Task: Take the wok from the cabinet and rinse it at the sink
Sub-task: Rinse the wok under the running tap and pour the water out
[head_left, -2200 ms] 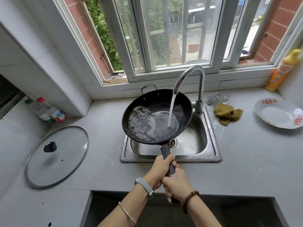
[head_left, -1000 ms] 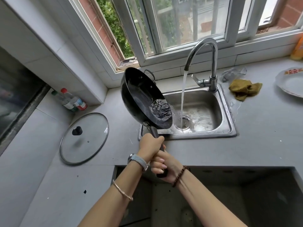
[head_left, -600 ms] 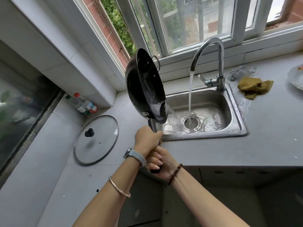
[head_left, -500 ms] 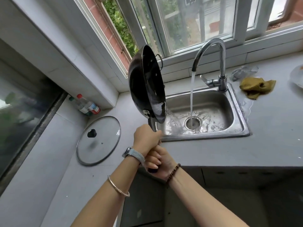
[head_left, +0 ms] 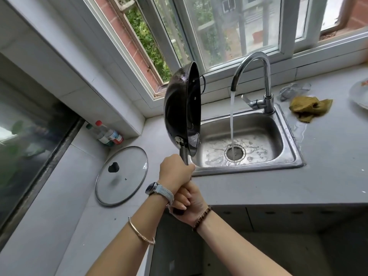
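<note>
Lid (head_left: 121, 176): flat on counter (head_left: 79, 206).
Wok (head_left: 179, 110): on edge over sink (head_left: 249, 169), left side; tipped steeper than before.
Left hand (head_left: 175, 171): grips handle (head_left: 184, 156), uppermost.
Right hand (head_left: 189, 204): grips handle end, below.
Tap (head_left: 264, 80): stream (head_left: 232, 120) runs, clear of Wok.

Grey counter (head_left: 330, 168): sink (head_left: 275, 134), glass lid (head_left: 121, 176), bottles (head_left: 107, 134), cloth (head_left: 308, 108)

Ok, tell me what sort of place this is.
Most likely a home kitchen: a steel sink with a running tap, set in a counter below a window, and a wok held at its edge.
</note>
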A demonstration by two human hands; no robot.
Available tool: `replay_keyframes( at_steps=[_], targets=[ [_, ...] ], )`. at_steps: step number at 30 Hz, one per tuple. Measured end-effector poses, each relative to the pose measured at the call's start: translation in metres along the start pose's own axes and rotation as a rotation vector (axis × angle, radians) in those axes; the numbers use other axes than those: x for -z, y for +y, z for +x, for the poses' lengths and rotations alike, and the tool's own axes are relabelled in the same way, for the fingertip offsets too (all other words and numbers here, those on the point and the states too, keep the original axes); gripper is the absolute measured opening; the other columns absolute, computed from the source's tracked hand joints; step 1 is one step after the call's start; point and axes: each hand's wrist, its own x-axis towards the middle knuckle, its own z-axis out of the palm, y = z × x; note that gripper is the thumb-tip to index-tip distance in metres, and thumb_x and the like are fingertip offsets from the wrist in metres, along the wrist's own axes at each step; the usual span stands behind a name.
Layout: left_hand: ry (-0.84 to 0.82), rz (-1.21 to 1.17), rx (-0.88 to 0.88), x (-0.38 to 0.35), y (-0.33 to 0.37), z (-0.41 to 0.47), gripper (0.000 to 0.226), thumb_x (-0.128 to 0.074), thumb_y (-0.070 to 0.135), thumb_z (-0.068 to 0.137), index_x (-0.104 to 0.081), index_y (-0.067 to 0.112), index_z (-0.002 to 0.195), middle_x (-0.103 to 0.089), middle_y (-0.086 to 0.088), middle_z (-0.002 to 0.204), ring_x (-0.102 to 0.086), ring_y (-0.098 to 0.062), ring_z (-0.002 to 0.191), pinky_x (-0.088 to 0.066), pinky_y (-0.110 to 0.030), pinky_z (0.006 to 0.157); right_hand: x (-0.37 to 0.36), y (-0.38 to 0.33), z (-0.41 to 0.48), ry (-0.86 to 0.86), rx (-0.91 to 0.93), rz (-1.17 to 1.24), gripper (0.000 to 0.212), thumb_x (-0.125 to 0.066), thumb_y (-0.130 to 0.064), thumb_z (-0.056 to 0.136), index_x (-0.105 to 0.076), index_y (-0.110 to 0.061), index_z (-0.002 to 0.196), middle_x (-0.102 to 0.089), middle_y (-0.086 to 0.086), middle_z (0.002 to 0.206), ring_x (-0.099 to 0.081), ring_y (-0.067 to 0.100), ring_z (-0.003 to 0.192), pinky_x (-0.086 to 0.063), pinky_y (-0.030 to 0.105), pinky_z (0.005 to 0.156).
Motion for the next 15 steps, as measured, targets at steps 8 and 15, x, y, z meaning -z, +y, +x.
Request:
replay_keyframes(
  at_steps=[8,15],
  targets=[
    [0.013,0.009,0.009,-0.0004,0.0008,0.0027,0.028,-0.056,0.031,0.078,-0.071,0.007,0.075,-0.073,-0.001,0.070,-0.066,-0.019,0.074,-0.047,-0.027,0.063,-0.0048,-0.0018,-0.0003,0.008,0.001,-0.016,0.056,-0.095,-0.014,0.044,-0.040,-0.015,0.031,-0.030,-0.006,0.026,-0.031,0.006,0.020,-0.026,0.015,0.023],
    [0.040,0.015,0.028,0.0021,-0.0038,0.0064,0.028,-0.056,0.033,0.079,-0.067,0.007,0.079,-0.073,-0.005,0.075,-0.066,-0.022,0.078,-0.048,-0.029,0.066,-0.0093,-0.0014,0.0014,-0.015,-0.015,-0.054,0.057,-0.095,-0.015,0.044,-0.040,-0.016,0.030,-0.031,-0.007,0.026,-0.032,0.006,0.020,-0.025,0.014,0.024]
  ],
)
